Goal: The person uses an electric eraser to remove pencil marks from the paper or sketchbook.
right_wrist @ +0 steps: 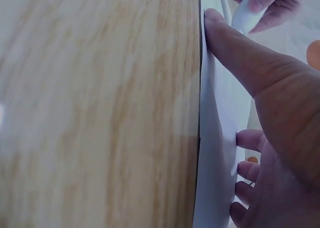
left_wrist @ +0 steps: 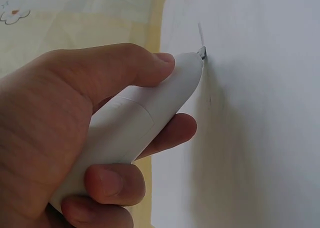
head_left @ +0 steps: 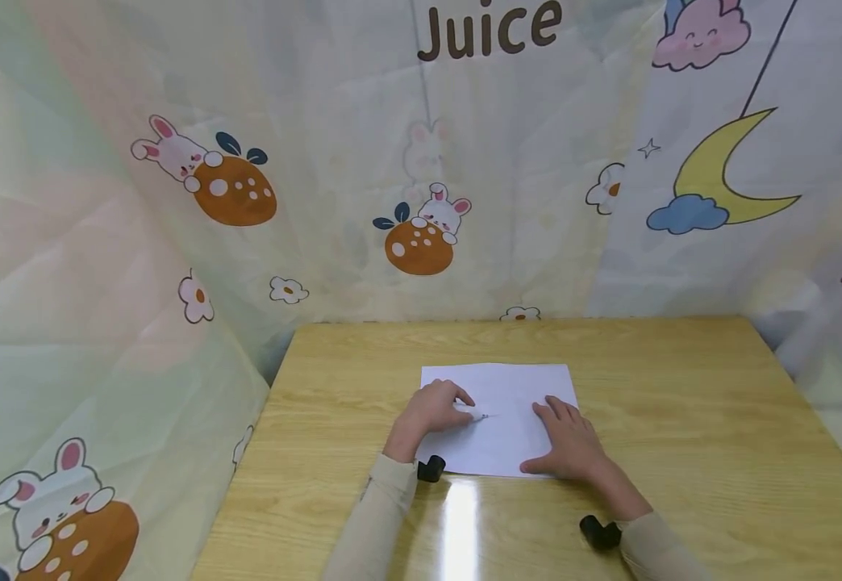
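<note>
My left hand [head_left: 435, 409] grips a white, rounded utility knife [left_wrist: 150, 108], thumb along its top and fingers curled beneath. Its small metal tip [left_wrist: 202, 52] touches or nearly touches a sheet of white paper [head_left: 508, 383]. From the tip runs a short thin dark line [left_wrist: 200, 33]; whether it is a slit or a mark I cannot tell. On the paper's right side, my right hand [head_left: 570, 440] rests with its fingers spread, the thumb near the front edge. In the right wrist view the paper [right_wrist: 215, 183] bulges slightly off the table along that edge.
Beneath the paper is a light wood-grain table [head_left: 682, 420], with a bright reflection near its front. Black wrist-camera pieces [head_left: 431, 469] stick out by both sleeves. A printed cloth [head_left: 334, 161] with rabbits and a moon hangs behind and beside the table.
</note>
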`<state>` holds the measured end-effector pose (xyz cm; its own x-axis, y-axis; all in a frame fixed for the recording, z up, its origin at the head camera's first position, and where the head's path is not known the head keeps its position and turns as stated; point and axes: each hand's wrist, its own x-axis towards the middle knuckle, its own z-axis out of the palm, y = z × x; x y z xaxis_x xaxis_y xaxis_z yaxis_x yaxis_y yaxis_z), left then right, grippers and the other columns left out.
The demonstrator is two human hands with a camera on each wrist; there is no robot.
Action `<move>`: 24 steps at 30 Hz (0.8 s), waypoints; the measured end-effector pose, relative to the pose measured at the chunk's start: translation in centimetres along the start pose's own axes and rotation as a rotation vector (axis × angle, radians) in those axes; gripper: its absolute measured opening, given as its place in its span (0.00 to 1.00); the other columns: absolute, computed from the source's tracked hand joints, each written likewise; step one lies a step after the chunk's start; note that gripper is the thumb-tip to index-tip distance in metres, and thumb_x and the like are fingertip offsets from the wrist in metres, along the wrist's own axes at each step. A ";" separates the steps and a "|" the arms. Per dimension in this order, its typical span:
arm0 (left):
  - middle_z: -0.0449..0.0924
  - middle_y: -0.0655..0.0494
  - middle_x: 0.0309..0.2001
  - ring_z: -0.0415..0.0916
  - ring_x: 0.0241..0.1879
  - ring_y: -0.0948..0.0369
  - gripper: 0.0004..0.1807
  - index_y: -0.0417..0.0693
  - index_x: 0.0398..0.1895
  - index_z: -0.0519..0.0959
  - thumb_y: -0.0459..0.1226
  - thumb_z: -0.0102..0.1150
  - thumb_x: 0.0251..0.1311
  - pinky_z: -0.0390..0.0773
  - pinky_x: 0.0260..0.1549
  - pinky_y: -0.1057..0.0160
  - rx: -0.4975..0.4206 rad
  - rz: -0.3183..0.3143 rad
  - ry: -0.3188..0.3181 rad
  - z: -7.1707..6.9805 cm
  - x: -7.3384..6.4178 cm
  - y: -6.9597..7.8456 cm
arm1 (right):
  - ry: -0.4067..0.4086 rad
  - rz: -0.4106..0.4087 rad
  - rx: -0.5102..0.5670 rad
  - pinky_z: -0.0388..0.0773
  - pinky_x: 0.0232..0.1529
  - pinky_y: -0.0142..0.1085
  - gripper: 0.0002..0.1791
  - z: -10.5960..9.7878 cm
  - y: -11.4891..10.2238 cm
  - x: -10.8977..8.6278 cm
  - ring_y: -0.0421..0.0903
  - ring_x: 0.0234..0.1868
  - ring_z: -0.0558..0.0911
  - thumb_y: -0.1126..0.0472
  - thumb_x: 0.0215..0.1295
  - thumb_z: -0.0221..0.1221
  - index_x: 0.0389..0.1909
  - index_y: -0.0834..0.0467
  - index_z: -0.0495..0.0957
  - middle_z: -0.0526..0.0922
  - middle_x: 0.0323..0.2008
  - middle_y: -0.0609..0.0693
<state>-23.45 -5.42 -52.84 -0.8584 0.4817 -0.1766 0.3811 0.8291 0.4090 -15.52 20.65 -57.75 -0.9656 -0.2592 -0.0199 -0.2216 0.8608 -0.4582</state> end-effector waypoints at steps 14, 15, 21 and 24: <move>0.84 0.67 0.42 0.76 0.47 0.65 0.11 0.61 0.42 0.88 0.48 0.67 0.56 0.74 0.39 0.66 -0.005 0.018 -0.014 -0.2 0.1 0.6 | -0.005 -0.006 -0.005 0.53 0.59 0.69 0.63 0.0 -0.1 -0.1 0.68 0.68 0.55 0.26 0.35 0.70 0.68 0.63 0.65 0.57 0.69 0.67; 0.84 0.67 0.42 0.76 0.47 0.65 0.12 0.61 0.42 0.88 0.48 0.67 0.56 0.74 0.39 0.66 -0.009 0.021 -0.016 -0.1 0.2 0.6 | -0.005 -0.007 -0.008 0.53 0.58 0.69 0.63 0.0 -0.1 -0.1 0.68 0.68 0.55 0.26 0.35 0.70 0.68 0.63 0.65 0.57 0.69 0.67; 0.84 0.68 0.41 0.76 0.43 0.66 0.11 0.61 0.41 0.88 0.48 0.68 0.55 0.73 0.36 0.66 0.007 -0.015 -0.003 -0.2 0.1 0.3 | -0.003 -0.010 -0.008 0.53 0.59 0.69 0.62 -0.1 -0.2 0.1 0.68 0.68 0.55 0.28 0.36 0.71 0.69 0.63 0.65 0.57 0.69 0.67; 0.84 0.67 0.42 0.77 0.44 0.65 0.11 0.60 0.40 0.88 0.48 0.68 0.55 0.74 0.37 0.65 0.009 0.002 -0.013 -0.2 0.2 0.6 | -0.007 0.000 -0.011 0.53 0.59 0.69 0.62 0.0 -0.2 0.0 0.68 0.68 0.55 0.28 0.36 0.71 0.69 0.62 0.65 0.57 0.69 0.67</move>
<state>-23.47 -4.86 -52.46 -0.8530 0.4872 -0.1871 0.3861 0.8304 0.4017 -15.46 20.47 -57.62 -0.9648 -0.2618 -0.0259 -0.2228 0.8655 -0.4487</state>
